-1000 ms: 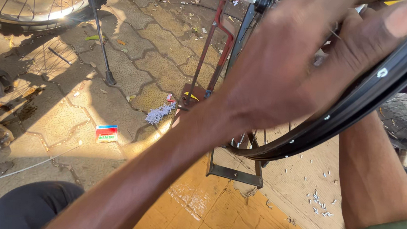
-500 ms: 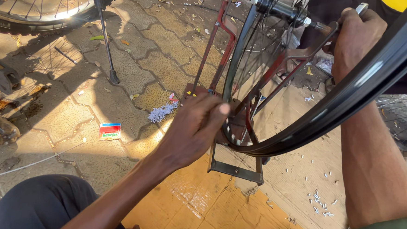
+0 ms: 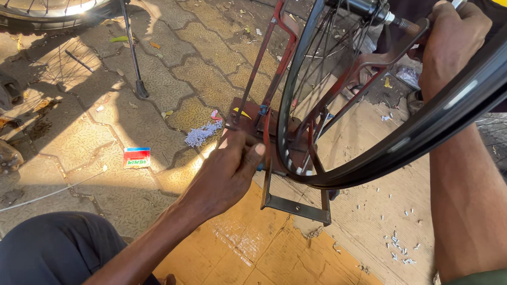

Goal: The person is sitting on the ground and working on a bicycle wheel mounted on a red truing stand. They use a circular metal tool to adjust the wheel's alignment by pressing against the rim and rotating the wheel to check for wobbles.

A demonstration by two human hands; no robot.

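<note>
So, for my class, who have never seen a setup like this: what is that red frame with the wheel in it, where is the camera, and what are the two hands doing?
The camera sits on the person's head and looks down at their own hands. The red metal stand holds a spoked bicycle wheel upright by its axle. The left hand rests low on the stand, near the bottom of the rim. The right hand grips the stand's arm near the axle. A second black rim crosses in front. Flattened cardboard covers the paved ground, with small metal bits scattered on it. Another bicycle wheel stands top left.
</note>
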